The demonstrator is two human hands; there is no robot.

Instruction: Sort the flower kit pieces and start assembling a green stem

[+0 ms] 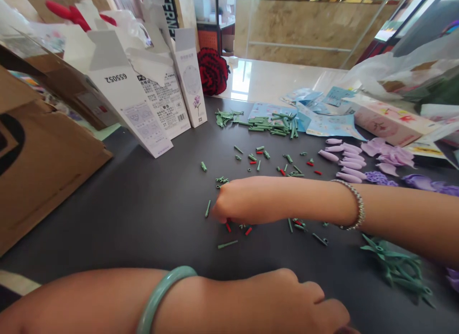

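My right hand (240, 200), with a beaded bracelet above it, reaches in from the right over small green and red plastic pieces. Its fingers are curled down to the tabletop; whatever they pinch is hidden under the hand. Close by lie a red piece (248, 231), a thin green rod (227, 245) and a green pin (208, 208). Along the bottom edge my left hand (290, 300), below a green bangle, is closed with its knuckles up. Its fingertips drop out of the picture, so I cannot make out what they hold.
Green stems (265, 126), leaves (227, 117) and blue packets (333, 126) lie at the back. Lilac tubes (351, 164) and petals (394, 154) are at right, green leafy parts (398, 267) at lower right. White boxes (191, 80) and a cardboard box (46, 166) stand at left.
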